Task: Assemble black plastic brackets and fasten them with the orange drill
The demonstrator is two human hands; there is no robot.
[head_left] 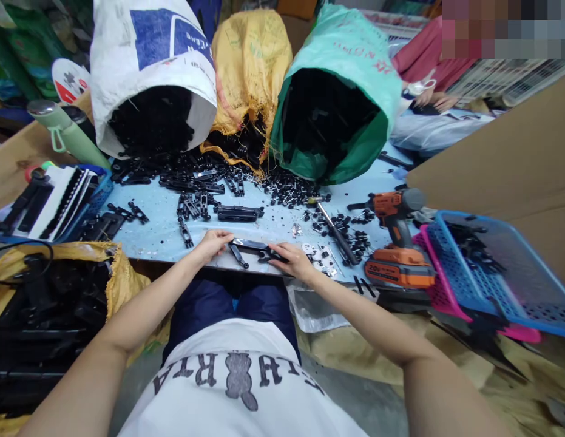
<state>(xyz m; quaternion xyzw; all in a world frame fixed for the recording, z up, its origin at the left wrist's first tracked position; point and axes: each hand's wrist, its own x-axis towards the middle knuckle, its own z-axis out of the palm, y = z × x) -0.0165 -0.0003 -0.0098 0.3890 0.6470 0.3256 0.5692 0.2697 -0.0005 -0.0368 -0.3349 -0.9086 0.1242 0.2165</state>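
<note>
Near the front edge of the blue-topped table, a black jointed bracket (250,244) is held level between my two hands. My left hand (213,244) pinches its left end, where a short black arm hangs down at an angle. Around the right end, the fingers of my right hand (291,260) are closed, hiding part of it. Just beyond lies a stack of long black bars (239,213). Small black linkage pieces (191,206) are strewn to the left of it. A hammer (337,233) with a black grip lies right of my right hand, among small black knobs.
White (155,60), yellow (250,54) and green (346,48) sacks spill black parts at the back. An orange cordless drill (398,237) stands at right beside a blue basket (528,273). A yellow sack (127,279) of black parts is at left. Another person's hands (434,100) show at upper right.
</note>
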